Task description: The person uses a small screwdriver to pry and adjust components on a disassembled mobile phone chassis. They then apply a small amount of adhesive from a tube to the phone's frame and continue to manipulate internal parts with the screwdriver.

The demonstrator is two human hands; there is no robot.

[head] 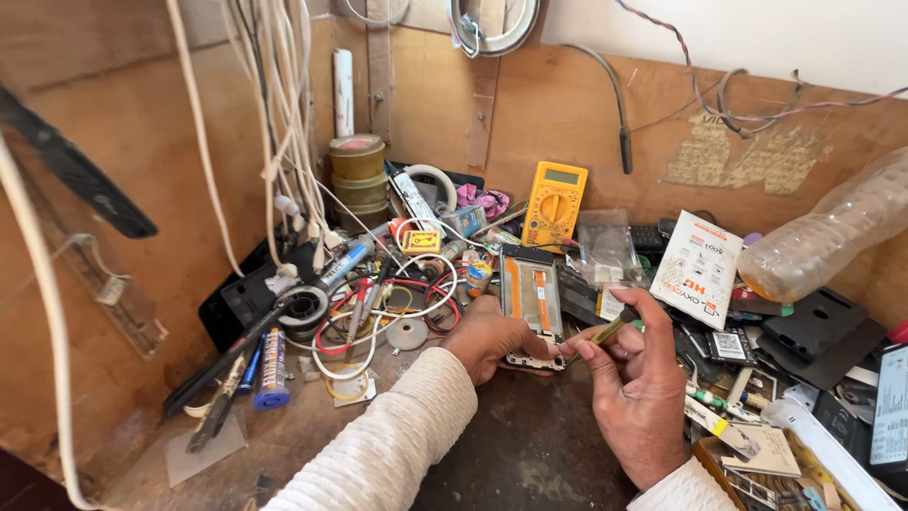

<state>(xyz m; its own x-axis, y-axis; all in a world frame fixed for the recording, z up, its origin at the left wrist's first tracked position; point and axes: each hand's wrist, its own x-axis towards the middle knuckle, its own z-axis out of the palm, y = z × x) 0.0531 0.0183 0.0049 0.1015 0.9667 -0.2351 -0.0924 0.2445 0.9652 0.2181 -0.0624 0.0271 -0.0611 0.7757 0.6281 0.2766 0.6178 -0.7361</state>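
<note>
Two hands are seen nearest the camera, both in pale ribbed sleeves, above the dark, stained workbench (530, 454). An opened phone (532, 303) is gripped at its lower left by the left hand (487, 336), with the fingers curled closed around its edge. A thin yellowish tool (605, 331) is pinched between thumb and fingertips of the right hand (638, 397), and its tip is held just beside the phone's lower right corner.

One phone is in hand; it is held near the middle of the workbench, tilted up, with the back removed. A grey metal frame, an orange flex strip running down its length, and a row of white parts at the bottom end are shown.

As for containers, a small open box (804, 478) at the right front corner is filled with small parts too blurred to tell apart. One clear plastic bottle (832, 232) lies on its side at the right edge; its contents cannot be told. Stacked round tins (357, 175) are set at the back, their number uncertain.

One yellow multimeter (554, 203) is propped against the back wall. One blue-capped tube (271, 369) lies toward the left edge, beside a tangle of red and white wires (378, 312).
</note>
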